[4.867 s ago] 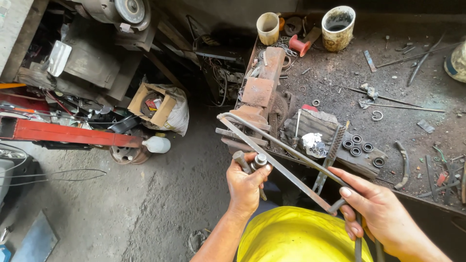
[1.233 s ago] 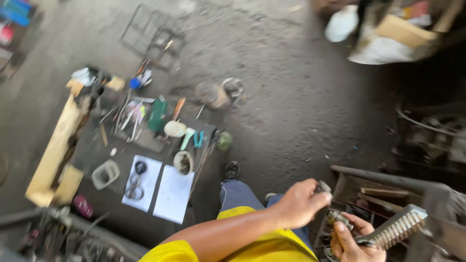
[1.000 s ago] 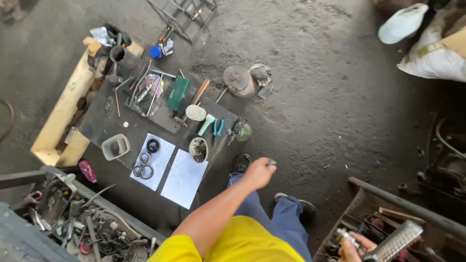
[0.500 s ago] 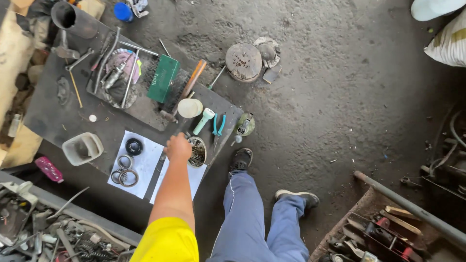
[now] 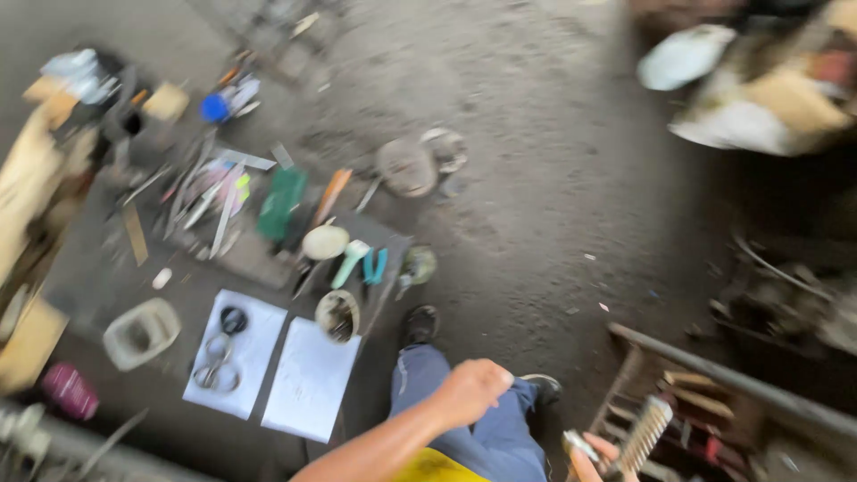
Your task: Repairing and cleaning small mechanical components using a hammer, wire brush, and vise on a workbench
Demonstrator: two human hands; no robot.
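Left hand is curled into a fist, nothing visible inside; right hand fingers grip a ribbed metal bar.

Flat, dim daylight lights the scene, heavy motion blur smears everything, worst at the far right, shadows staying soft.
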